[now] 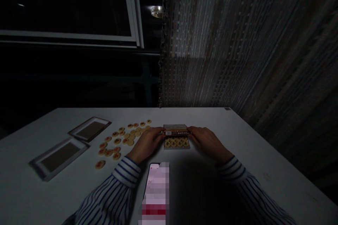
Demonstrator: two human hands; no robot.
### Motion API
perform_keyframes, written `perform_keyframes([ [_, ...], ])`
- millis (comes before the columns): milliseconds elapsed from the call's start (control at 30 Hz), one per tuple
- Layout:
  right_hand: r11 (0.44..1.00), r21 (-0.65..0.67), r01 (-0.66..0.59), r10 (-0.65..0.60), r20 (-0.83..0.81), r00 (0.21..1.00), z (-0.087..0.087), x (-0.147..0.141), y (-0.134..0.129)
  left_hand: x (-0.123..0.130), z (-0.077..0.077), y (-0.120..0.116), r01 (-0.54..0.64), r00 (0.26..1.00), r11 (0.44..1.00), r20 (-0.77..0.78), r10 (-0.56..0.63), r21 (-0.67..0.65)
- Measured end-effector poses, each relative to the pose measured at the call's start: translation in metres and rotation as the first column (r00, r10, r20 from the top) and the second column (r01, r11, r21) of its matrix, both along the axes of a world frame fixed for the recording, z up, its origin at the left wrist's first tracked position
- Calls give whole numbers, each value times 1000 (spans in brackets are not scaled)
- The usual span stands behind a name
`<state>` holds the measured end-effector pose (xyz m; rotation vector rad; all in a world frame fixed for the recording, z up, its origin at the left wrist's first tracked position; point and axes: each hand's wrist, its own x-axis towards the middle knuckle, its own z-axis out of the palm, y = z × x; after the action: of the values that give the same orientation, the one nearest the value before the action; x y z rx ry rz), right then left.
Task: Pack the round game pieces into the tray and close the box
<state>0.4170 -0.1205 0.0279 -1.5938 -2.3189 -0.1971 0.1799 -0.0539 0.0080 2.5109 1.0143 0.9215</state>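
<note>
Between my two hands, a box lid (pixel 175 132) with a brown edge and a small barcode label is held over a small box (pixel 176 147). Round wooden pieces with dark marks (pixel 179 142) lie in rows in the near part of the box, while the lid hides the middle. My left hand (pixel 150 142) grips the lid's left end, fingers closed on it. At the right end, my right hand (pixel 207 141) holds it the same way. Loose round pieces (pixel 117 141), some with red marks and some with dark ones, are scattered left of my left hand.
An open tray-like box part (pixel 49 174) and a brown-rimmed one (pixel 105 124) lie on the left of the white table (pixel 237 182). A lit phone (pixel 155 190) rests near the front, between my forearms. Behind the table hangs a striped curtain (pixel 206 42).
</note>
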Motion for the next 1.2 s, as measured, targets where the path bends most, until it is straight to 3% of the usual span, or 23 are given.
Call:
perform_keyframes([
  [333, 1000, 5, 1, -1, 29, 1000, -1, -1, -2, 0, 0, -5, 33, 999, 999, -30, -33, 30],
  [1200, 995, 98, -24, 9, 148, 989, -23, 2, -5, -1, -13, -6, 57, 990, 994, -132, -44, 97],
])
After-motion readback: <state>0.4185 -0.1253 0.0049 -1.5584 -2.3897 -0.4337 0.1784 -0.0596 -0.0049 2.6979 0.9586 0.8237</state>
